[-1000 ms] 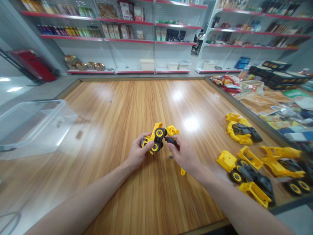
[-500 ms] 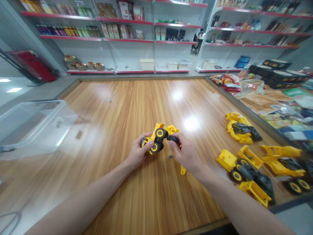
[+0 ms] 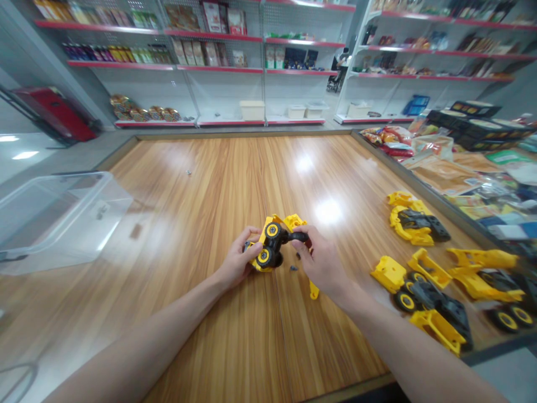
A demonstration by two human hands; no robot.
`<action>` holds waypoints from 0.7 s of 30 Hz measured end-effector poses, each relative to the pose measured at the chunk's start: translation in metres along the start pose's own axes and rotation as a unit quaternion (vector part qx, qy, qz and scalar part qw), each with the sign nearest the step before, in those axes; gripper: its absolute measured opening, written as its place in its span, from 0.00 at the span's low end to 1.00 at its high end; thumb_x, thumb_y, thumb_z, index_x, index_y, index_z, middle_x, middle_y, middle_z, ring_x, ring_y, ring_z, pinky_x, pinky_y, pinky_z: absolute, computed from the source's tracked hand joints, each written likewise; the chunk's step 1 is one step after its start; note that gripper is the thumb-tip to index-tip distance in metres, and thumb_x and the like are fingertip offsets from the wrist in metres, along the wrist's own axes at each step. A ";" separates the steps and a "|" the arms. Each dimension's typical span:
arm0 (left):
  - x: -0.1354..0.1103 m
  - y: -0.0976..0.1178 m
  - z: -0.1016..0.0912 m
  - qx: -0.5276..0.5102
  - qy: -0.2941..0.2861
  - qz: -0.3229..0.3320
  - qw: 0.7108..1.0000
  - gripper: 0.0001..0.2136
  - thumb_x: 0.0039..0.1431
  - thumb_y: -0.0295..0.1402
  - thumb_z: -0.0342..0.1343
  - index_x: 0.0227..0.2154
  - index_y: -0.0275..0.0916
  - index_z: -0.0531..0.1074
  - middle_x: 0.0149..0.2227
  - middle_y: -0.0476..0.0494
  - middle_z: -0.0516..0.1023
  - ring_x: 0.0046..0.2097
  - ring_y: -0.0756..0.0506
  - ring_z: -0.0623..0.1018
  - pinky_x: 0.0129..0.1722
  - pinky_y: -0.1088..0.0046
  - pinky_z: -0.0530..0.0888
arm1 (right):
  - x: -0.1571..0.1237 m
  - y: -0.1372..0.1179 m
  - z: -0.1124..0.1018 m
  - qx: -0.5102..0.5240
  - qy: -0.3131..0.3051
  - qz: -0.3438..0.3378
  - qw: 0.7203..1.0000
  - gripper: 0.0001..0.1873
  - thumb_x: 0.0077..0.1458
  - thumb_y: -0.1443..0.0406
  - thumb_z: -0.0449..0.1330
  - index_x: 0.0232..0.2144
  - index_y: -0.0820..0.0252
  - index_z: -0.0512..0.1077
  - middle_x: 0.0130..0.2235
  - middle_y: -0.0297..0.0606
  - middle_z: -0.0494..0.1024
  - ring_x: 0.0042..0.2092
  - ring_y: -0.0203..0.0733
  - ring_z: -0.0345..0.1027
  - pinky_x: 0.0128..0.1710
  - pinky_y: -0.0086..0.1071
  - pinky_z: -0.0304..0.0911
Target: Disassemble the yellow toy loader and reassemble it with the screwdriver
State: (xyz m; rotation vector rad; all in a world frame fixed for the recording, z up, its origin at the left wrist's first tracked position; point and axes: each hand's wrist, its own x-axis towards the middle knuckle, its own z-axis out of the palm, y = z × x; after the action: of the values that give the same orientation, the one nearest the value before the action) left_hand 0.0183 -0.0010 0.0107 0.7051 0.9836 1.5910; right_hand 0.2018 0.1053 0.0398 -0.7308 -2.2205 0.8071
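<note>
My left hand (image 3: pixel 238 258) grips a small yellow toy truck (image 3: pixel 265 223), tipped so that its black underside and yellow-hubbed wheels face me. In my closed right hand (image 3: pixel 321 254) is a short black tool that looks like a screwdriver (image 3: pixel 298 237). Its thin end meets the truck's dark underside, though the exact contact point is too small to tell. Just behind the fingers lies a yellow toy part (image 3: pixel 295 221). Another yellow piece (image 3: pixel 314 290) sticks out below my right hand. A small grey piece (image 3: pixel 293 268), perhaps a screw, rests on the wooden table (image 3: pixel 218 330).
Several yellow and black toy vehicle parts (image 3: pixel 436 302) lie at the right, with a smaller group (image 3: pixel 415 219) behind them. A clear plastic bin (image 3: pixel 62 224) stands at the left. Tiny bits (image 3: pixel 188 172) lie far back. Packaged goods (image 3: pixel 444 168) sit beyond the right edge.
The toy truck has turned and dropped slightly in my left hand. The black tool has swung to lie nearly level, its thin end towards the truck.
</note>
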 end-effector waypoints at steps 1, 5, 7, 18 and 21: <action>0.000 0.001 0.000 -0.002 0.000 -0.005 1.000 0.14 0.56 0.38 0.60 0.42 0.42 0.64 0.32 0.49 0.77 0.28 0.49 0.77 0.27 0.76 0.74 | 0.000 -0.001 -0.001 -0.006 -0.007 0.003 1.000 0.10 0.64 0.59 0.53 0.43 0.57 0.69 0.35 0.36 0.77 0.32 0.39 0.70 0.33 0.32 0.64; 0.001 0.003 0.000 -0.005 -0.002 -0.024 1.000 0.11 0.60 0.37 0.56 0.43 0.43 0.63 0.31 0.49 0.77 0.27 0.50 0.77 0.25 0.77 0.73 | 0.000 -0.003 -0.004 -0.031 -0.016 -0.004 0.999 0.14 0.63 0.54 0.55 0.36 0.58 0.72 0.28 0.35 0.76 0.29 0.39 0.69 0.29 0.31 0.62; 0.002 0.005 0.000 -0.005 -0.007 -0.035 0.999 0.10 0.60 0.36 0.56 0.42 0.42 0.63 0.33 0.47 0.78 0.28 0.49 0.78 0.26 0.76 0.74 | 0.001 -0.002 -0.005 -0.035 -0.005 -0.021 0.999 0.14 0.62 0.54 0.56 0.40 0.58 0.73 0.31 0.37 0.78 0.32 0.41 0.72 0.31 0.32 0.64; 0.003 0.002 -0.023 -0.153 -0.140 -0.289 0.935 0.22 0.65 0.44 0.43 0.50 0.32 0.68 0.40 0.29 0.79 0.35 0.34 0.81 0.24 0.61 0.79 | 0.000 -0.012 -0.007 0.017 -0.002 -0.154 0.988 0.14 0.63 0.66 0.55 0.52 0.56 0.67 0.46 0.40 0.77 0.47 0.42 0.72 0.46 0.35 0.68; 0.005 0.000 -0.029 -0.179 -0.134 -0.300 0.927 0.22 0.65 0.43 0.43 0.50 0.30 0.70 0.39 0.29 0.80 0.36 0.33 0.82 0.21 0.60 0.80 | -0.001 -0.012 -0.008 0.018 0.016 -0.149 0.989 0.12 0.59 0.62 0.62 0.45 0.58 0.70 0.38 0.37 0.79 0.37 0.39 0.73 0.40 0.32 0.70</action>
State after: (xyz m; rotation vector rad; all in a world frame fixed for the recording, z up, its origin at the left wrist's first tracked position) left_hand -0.0069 -0.0032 -0.0034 0.3061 0.5995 1.0536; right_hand 0.2044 0.0993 0.0528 -0.3784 -2.2097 0.6789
